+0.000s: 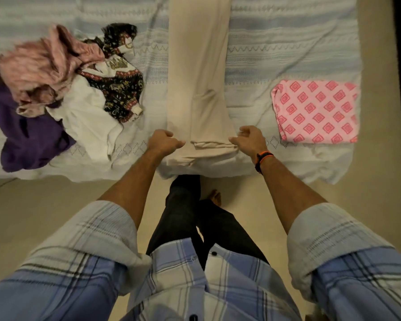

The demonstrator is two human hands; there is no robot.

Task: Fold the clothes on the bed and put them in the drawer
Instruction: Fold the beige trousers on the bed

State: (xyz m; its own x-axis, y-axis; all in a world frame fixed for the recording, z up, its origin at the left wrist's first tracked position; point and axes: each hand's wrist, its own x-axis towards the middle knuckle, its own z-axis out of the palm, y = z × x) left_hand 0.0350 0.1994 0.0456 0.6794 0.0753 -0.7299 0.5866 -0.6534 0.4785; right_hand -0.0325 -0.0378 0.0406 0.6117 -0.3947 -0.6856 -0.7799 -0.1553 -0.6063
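A long beige garment [198,72] lies flat on the bed [287,42], stretched from the near edge of the bed straight away toward the far side, where it leaves the picture. Its near end is folded over and reaches a little over the edge of the mattress.

The left hand [163,142] is at the left corner of this near end. The fingers are curled into a fist and the thumb points to the cloth; it seems to pinch the corner of the beige garment, but the contact place is small and a little blurred. The right hand [248,141] is at the right corner of the same end. Its thumb and first finger touch the edge of the cloth and pinch it, while the other fingers are curled loosely above. On the right wrist there is a dark band with an orange part [263,159].

To the left of the beige garment, near but apart from it, lies an unfolded pile of clothes [63,93]: a pink piece on top, a purple piece at the near left, a white piece in the middle and a dark patterned piece nearest to the beige garment.

To the right of the beige garment, well apart, a pink cloth with a diamond pattern [315,112] lies folded as a flat rectangle near the right edge of the bed.

The person stands just before the near end of the beige garment, in a blue checked shirt with rolled sleeves and dark trousers, on a pale floor [44,200].
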